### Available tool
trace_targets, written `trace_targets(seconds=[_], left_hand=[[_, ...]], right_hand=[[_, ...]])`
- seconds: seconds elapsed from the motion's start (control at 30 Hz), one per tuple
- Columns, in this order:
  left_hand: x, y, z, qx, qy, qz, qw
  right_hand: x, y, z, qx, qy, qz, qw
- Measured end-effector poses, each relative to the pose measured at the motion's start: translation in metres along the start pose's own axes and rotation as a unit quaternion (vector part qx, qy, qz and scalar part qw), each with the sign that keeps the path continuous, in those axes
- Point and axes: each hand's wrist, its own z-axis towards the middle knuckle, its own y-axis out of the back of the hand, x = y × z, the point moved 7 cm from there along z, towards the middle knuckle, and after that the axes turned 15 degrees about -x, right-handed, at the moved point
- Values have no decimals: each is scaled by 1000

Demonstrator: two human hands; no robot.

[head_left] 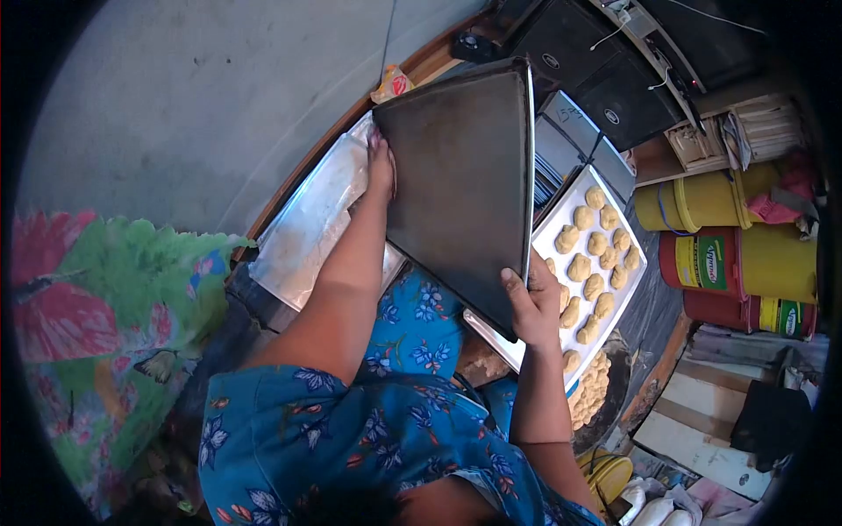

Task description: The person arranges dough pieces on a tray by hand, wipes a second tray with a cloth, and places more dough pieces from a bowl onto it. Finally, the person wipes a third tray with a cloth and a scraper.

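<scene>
Both bare arms rise from 6 o'clock, the left arm stretched long toward 11 o'clock, left hand (381, 167) gripping with fingers straight, the bent right arm upright at 4 o'clock, right hand (533, 305) clenched, thumb uppermost.

Dark tray (460, 184) hides part of cookie tray (551, 230).

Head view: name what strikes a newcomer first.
A dark baking tray, tilted up at centre, held by the left hand at its left edge and the right hand at its near corner. Right of it lies a light tray of pale dough pieces, with yellow and red tubs beyond.
</scene>
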Motion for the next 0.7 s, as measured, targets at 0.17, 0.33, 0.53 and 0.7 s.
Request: trace_targets(seconds=[0.17, 0.33, 0.53, 0.7], left_hand=[[37, 29, -58, 14, -106, 251, 962], [-87, -83, -245, 261, -361, 229, 866], [-140, -149, -273, 294, -573, 278, 713], [-106, -114, -135, 60, -431, 265, 860]], right_hand=[[-1, 6, 10, -34, -6, 5, 999], [-19, 19, 15, -76, -74, 70, 992], [-29, 19, 7, -34, 21, 35, 999], [-21, 13, 3, -28, -18, 54, 998]])
